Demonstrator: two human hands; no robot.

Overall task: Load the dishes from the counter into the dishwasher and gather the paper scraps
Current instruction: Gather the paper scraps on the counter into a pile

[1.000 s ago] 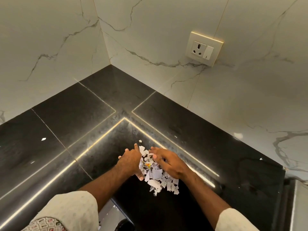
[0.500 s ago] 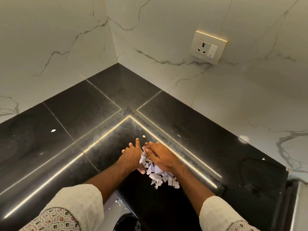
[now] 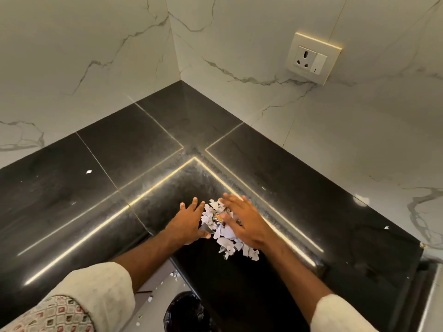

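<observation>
counter [image 3: 299, 188]: black, L-shaped, glossy
paper scraps [image 3: 226, 236]: piled near counter's inner corner
stray scrap [image 3: 89, 172]: well left of pile
</observation>
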